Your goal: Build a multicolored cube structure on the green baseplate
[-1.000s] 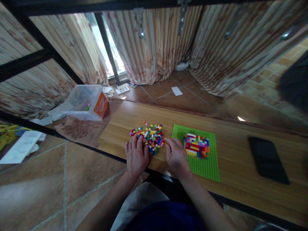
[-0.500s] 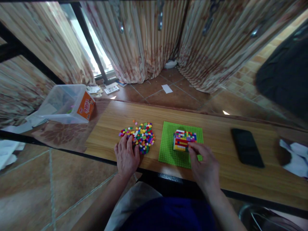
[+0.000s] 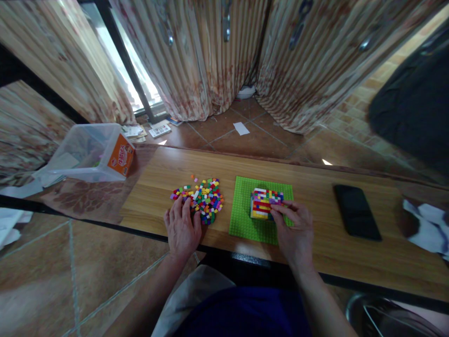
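A small block built of many-coloured toy bricks (image 3: 261, 206) stands on a green studded baseplate (image 3: 241, 220). My right hand (image 3: 296, 229) is closed at its right front corner, thumb against the near face and fingers by the top edge. Whether a single loose brick is pinched there is hidden by the fingers. To the left lies a loose pile of tiny coloured bricks (image 3: 210, 199) on the wooden table. My left hand (image 3: 183, 227) rests palm down at the pile's near left edge, fingers stretched out and touching the bricks.
A black phone (image 3: 357, 212) lies on the table (image 3: 315, 252) to the right, with crumpled white paper (image 3: 430, 227) beyond it. At the far left stands a clear plastic bin (image 3: 87, 161) with an orange label. Curtains (image 3: 196, 61) hang behind the table.
My right hand has shifted slightly left and in against the brick block, its fingers now nearer the top edge. My left hand stays at the pile. The whole view has shifted slightly.
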